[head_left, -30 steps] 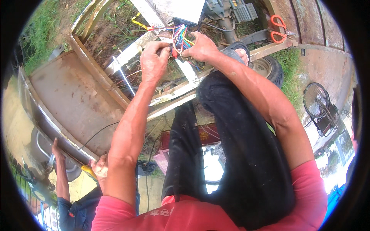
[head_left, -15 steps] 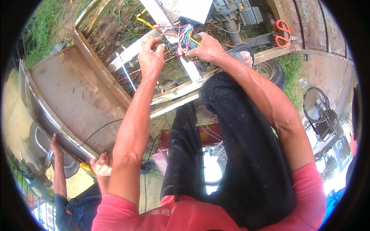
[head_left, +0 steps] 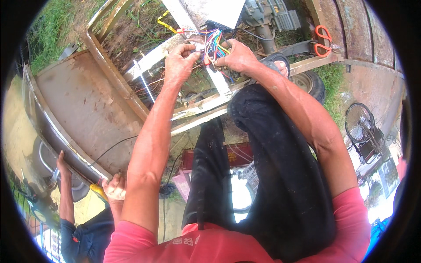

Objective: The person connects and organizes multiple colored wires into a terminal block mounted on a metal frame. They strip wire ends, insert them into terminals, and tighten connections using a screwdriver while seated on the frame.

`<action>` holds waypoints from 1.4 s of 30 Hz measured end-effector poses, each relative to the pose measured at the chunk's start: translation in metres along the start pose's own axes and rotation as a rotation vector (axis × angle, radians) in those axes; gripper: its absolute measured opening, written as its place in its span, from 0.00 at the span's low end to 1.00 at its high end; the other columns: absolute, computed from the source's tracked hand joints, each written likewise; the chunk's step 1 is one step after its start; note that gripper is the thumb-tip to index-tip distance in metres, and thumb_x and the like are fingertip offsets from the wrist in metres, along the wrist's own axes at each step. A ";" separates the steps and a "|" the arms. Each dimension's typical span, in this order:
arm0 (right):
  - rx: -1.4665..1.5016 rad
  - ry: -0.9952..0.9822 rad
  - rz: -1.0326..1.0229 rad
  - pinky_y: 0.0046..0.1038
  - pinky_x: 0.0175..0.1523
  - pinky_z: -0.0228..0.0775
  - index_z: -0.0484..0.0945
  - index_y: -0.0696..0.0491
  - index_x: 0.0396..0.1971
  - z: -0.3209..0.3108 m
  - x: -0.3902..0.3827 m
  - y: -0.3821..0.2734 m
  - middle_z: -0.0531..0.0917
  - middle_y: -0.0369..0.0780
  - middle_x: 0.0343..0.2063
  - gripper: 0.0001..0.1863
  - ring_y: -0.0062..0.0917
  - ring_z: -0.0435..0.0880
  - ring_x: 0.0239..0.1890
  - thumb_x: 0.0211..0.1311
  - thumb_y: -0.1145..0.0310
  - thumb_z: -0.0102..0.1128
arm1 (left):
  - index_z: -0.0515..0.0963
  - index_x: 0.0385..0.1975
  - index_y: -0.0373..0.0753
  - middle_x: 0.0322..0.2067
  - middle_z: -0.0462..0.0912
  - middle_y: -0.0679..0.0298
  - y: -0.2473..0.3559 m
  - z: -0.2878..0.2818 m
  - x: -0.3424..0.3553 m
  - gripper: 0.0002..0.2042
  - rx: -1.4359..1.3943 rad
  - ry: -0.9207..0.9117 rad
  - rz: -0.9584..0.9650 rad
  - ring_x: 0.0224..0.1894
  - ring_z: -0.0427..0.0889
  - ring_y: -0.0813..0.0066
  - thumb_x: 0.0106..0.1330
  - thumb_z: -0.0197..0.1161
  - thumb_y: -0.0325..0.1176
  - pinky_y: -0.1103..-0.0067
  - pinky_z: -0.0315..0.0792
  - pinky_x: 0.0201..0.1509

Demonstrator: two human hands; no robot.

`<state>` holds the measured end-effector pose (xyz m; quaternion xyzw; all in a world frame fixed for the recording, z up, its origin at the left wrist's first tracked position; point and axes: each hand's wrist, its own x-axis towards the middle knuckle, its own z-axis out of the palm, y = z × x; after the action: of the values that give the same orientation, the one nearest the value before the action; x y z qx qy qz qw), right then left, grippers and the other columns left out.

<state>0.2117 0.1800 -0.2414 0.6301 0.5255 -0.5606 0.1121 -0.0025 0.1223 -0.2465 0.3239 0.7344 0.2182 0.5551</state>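
A loose bundle of coloured wires spreads out below a dark box at the edge of a white panel. My right hand is closed at the right side of this bundle, with wires between thumb and fingers. Just left of the bundle, my left hand has thumb and forefinger pinched together; what they hold is too small to make out. A red connector sits between my hands, over a white frame bar.
Orange-handled scissors lie on the frame at the right, near a motor. My sandalled foot rests on the frame. At lower left, another person's hands hold a curved metal panel. A wheel lies beyond the frame.
My left hand has moved right, closer to the wires, and its thumb and forefinger have come together. My right hand stays at the bundle, almost unmoved.
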 end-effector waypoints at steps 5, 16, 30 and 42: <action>0.002 0.007 -0.040 0.33 0.62 0.73 0.75 0.58 0.60 -0.002 0.002 0.006 0.85 0.48 0.52 0.46 0.36 0.84 0.55 0.39 0.51 0.79 | 0.84 0.44 0.35 0.34 0.88 0.63 -0.001 0.003 0.002 0.12 0.024 -0.005 -0.005 0.36 0.83 0.78 0.62 0.69 0.29 0.78 0.78 0.42; 0.197 -0.054 -0.171 0.30 0.54 0.75 0.78 0.61 0.54 -0.014 0.007 0.036 0.87 0.47 0.43 0.41 0.31 0.86 0.45 0.39 0.55 0.82 | 0.82 0.47 0.35 0.36 0.86 0.65 0.023 0.008 -0.008 0.11 -0.023 -0.009 0.006 0.35 0.82 0.80 0.68 0.65 0.30 0.80 0.75 0.42; 0.223 -0.100 -0.241 0.28 0.55 0.75 0.76 0.62 0.52 -0.034 -0.008 0.026 0.87 0.43 0.41 0.35 0.25 0.86 0.43 0.46 0.60 0.82 | 0.85 0.45 0.36 0.42 0.83 0.57 0.046 0.012 -0.007 0.12 0.380 0.079 0.661 0.46 0.83 0.65 0.63 0.68 0.28 0.71 0.76 0.53; 0.206 -0.075 -0.221 0.32 0.55 0.75 0.78 0.62 0.54 -0.022 0.004 0.034 0.86 0.50 0.44 0.42 0.34 0.86 0.47 0.39 0.52 0.80 | 0.88 0.43 0.42 0.40 0.87 0.50 0.072 0.036 0.017 0.14 0.552 0.016 0.491 0.46 0.85 0.50 0.64 0.62 0.39 0.62 0.77 0.52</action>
<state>0.2508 0.1838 -0.2519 0.5551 0.5267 -0.6438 0.0041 0.0454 0.1829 -0.2193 0.6264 0.6703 0.1411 0.3720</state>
